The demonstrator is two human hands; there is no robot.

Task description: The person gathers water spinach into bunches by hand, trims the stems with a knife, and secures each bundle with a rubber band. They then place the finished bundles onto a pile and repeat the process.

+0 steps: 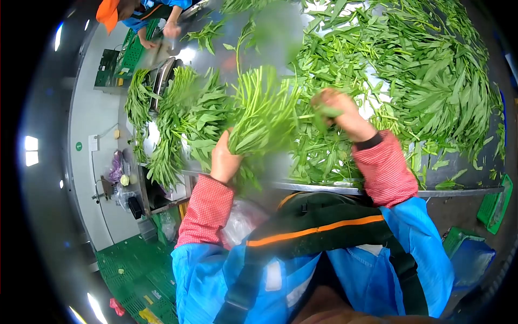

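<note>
Vegetable heap [442, 86] on table [334, 189], upper right of frame. Bunches [175, 116] on same table, left of centre. Co-worker [171, 29] at upper left. Crate [495, 205] at right edge.

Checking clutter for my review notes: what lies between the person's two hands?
Between the left hand and right hand, the head view shows the held bunch of greens and loose greens.

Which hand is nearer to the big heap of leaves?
The right hand, over the heap; the left hand is off to the heap's left, gripping a bunch.
</note>
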